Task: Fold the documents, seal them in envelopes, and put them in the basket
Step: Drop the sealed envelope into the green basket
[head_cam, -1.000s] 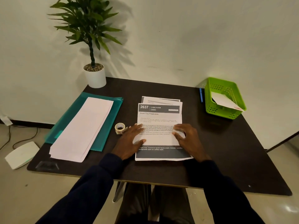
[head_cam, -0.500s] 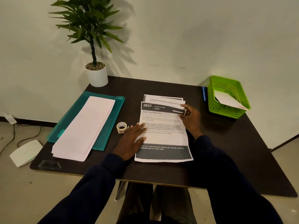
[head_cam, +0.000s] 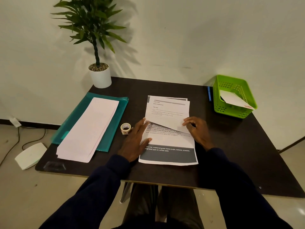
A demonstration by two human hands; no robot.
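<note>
Mid-table, we make the first fold in the top document (head_cam: pixel 168 141), its far edge doubled toward us, left hand (head_cam: pixel 135 141) flat on its left side, right hand (head_cam: pixel 198 131) pinching the flap's corner; squaring and creasing should come next, while the green basket (head_cam: pixel 231 112), far right, holds one envelope (head_cam: pixel 232 99).

The sheet's (head_cam: pixel 168 141) folded-down flap covers its upper text, and the left hand (head_cam: pixel 137 139) hides the line starts, so I read only fragments. The right hand (head_cam: pixel 198 131) covers the flap's corner. Print on the stack (head_cam: pixel 166 108) behind is too small for me. Of the pen (head_cam: pixel 209 95) I see only a sliver behind the basket (head_cam: pixel 229 111), whose wall hides the envelope's (head_cam: pixel 232 99) lower end; its red mark is a blur. The plant's (head_cam: pixel 92 25) top and the table's (head_cam: pixel 239 146) right corner run out of frame.
</note>
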